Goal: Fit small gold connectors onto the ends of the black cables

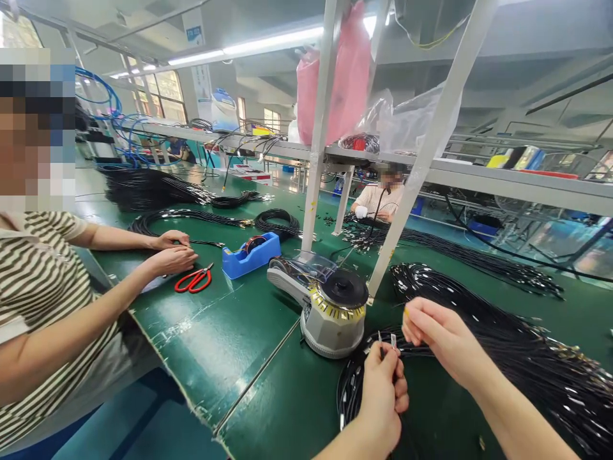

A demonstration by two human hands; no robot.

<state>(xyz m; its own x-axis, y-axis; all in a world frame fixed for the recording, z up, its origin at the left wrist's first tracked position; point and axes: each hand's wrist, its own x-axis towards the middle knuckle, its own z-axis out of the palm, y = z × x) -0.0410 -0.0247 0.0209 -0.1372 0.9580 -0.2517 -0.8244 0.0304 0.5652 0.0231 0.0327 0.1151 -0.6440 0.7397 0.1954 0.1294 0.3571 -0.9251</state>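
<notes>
My left hand [383, 393] is closed around thin black cable ends [385, 342] whose metal tips stick up above my fingers. My right hand [438, 335] is just to the right of them, fingers pinched on a small yellowish piece I cannot name. Both hands hover over a coiled bundle of black cables [352, 380] on the green table [230, 338]. A grey automatic tape dispenser [325, 306] stands just left of my hands.
A large heap of black cables [527, 345] spreads right. A person in a striped shirt [43, 300] works at the left near red scissors [194, 280] and a blue tape holder [251, 254]. Slanted white frame posts [421, 160] rise behind the dispenser; another person [378, 199] sits beyond.
</notes>
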